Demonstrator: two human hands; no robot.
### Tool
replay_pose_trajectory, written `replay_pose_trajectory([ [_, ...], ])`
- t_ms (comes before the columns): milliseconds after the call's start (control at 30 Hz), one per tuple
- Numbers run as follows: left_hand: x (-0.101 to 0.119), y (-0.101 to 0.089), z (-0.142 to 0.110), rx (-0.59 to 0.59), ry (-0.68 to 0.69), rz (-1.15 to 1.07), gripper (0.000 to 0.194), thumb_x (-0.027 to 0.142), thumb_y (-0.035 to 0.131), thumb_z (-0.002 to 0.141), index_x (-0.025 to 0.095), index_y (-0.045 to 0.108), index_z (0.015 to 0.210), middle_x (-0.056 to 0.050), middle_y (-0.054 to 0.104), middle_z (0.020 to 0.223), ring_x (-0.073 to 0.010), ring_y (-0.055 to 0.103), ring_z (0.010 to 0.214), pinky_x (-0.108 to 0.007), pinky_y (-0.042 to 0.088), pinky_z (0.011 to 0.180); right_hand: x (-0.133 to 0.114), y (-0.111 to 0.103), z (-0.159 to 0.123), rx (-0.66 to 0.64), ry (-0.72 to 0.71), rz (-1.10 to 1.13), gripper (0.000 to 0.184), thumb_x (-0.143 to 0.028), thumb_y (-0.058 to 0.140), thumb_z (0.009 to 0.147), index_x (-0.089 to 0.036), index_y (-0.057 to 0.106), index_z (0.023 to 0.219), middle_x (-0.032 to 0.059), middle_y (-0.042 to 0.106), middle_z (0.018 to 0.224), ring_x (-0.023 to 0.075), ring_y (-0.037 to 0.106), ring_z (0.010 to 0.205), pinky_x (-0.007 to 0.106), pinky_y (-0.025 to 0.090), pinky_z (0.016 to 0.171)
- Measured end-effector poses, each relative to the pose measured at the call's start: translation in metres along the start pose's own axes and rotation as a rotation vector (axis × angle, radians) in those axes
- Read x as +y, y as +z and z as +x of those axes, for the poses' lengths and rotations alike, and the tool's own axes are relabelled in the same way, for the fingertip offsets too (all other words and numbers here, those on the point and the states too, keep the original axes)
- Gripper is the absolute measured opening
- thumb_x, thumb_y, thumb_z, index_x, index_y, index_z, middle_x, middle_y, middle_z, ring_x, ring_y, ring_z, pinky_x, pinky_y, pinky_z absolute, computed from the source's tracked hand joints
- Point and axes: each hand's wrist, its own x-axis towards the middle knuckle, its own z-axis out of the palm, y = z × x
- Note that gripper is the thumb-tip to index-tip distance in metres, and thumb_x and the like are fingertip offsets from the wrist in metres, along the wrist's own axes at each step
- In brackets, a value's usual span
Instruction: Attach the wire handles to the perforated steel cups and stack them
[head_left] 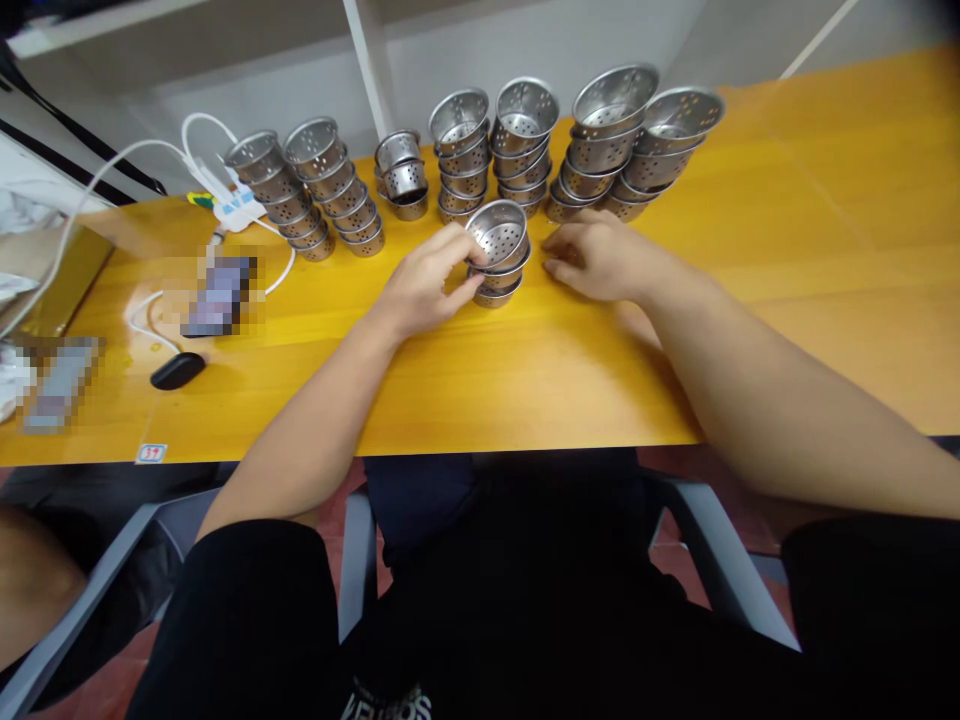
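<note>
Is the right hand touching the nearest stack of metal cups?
No: a strip of yellow table shows between the right hand and the nearest stack of metal cups, which only the left hand touches.

Soft glare is brightening the desk (559, 385) on my side of my fingers (456, 248); pixelation is veiling a phone (220, 298) to their left; edges are looking stretched.

The head camera looks down toward the hands (426, 282) (602, 258).
</note>
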Motion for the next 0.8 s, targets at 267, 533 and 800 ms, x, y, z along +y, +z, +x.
replay_pose_trajectory([
  [267,-0.014,0.01,-0.001,-0.007,0.087,-0.024,0.018,0.019,0.071,0.117,0.031,0.079,0.128,-0.01,0.087,0.143,-0.0321,0.087,0.136,-0.054,0.073,0.126,-0.047,-0.007,-0.007,0.168,-0.02,0.153,0.049,-0.075,0.077,0.118,-0.039,0.083,0.151,0.0167,0.083,0.157,0.0535,0.075,0.146,0.082,0.058,0.138],
  [533,-0.017,0.017,0.001,0.018,0.091,-0.006,0.022,0.02,0.07,0.118,0.029,0.081,0.134,-0.011,0.085,0.148,-0.0354,0.085,0.142,-0.058,0.072,0.131,-0.072,-0.001,-0.01,0.148,-0.301,0.308,0.067,-0.063,0.087,0.117,-0.037,0.074,0.177,0.0137,0.075,0.179,0.0515,0.07,0.16,0.074,0.064,0.134],
  [800,-0.041,0.037,0.004,0.077,0.095,-0.166,0.061,0.05,0.087,0.116,0.036,0.066,0.172,-0.015,0.058,0.193,-0.0436,0.059,0.187,-0.064,0.058,0.153,-0.06,0.001,-0.005,0.219,-0.254,0.29,0.054,-0.09,0.079,0.118,-0.037,0.08,0.128,0.0153,0.085,0.139,0.0474,0.078,0.131,0.079,0.066,0.124],
])
